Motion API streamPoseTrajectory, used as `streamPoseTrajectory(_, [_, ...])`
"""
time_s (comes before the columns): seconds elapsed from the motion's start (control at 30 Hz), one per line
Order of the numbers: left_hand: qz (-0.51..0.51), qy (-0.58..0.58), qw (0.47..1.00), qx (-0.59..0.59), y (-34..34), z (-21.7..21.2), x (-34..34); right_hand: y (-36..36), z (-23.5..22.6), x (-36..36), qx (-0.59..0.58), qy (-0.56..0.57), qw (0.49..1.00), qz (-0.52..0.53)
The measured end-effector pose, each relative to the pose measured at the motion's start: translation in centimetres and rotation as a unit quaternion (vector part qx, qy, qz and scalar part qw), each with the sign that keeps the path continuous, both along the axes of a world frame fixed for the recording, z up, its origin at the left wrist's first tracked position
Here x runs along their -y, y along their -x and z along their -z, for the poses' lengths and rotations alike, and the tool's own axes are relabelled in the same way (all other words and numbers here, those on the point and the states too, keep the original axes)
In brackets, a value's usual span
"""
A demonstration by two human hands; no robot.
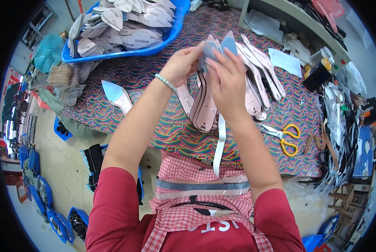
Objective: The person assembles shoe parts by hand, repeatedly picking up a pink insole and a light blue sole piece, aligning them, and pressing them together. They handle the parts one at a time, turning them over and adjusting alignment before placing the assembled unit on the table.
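Observation:
Above the far part of the table, both my hands are at a bundle of pink shoe insole boards [204,119] with pale blue pointed ends. My left hand [183,64], a beaded bracelet at its wrist, pinches the bundle's upper left edge near the tips. Pressed against the bundle's right side is my right hand [228,82], its fingers curled round the blue ends. A white strip [220,147] hangs from below the bundle over the table's front edge. More insole boards [265,71] lie in a fanned row just to the right.
A blue basin [125,53] heaped with insole boards stands far left. One blue-tipped insole board [114,95] lies left of my forearm. Yellow-handled scissors [286,136] rest open at the right, near tan straps [322,143]. A dark bottle [318,74] and paper sheet [285,61] sit beyond.

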State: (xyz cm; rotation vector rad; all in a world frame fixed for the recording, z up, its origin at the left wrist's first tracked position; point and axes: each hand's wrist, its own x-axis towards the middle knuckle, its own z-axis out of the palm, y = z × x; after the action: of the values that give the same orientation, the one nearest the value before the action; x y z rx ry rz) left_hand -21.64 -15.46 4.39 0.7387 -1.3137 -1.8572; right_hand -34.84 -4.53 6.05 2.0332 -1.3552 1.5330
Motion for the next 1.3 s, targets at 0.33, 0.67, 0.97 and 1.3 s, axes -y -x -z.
streamPoseTrajectory(0.33, [-0.216,0.131,0.948,0.193,2.4,0.0,2.2,0.0,-5.5,-8.2,0.029,-0.096,0.99,-0.097])
streamPoseTrajectory(0.67, [0.229,0.408,0.879,0.093,-2.4,-1.1,-15.1,2.3,0.5,-19.8,0.186,-0.233,0.937,-0.181])
streamPoseTrajectory(0.97, [-0.045,0.156,0.975,-0.149,-9.1,4.1,-17.1,-0.5,5.5,-7.3,0.071,-0.296,0.932,-0.198])
streamPoseTrajectory(1.3, [-0.103,-0.076,0.992,0.009,-8.3,1.6,-22.5,-2.9,4.3,-15.3,0.579,-0.464,0.606,-0.288])
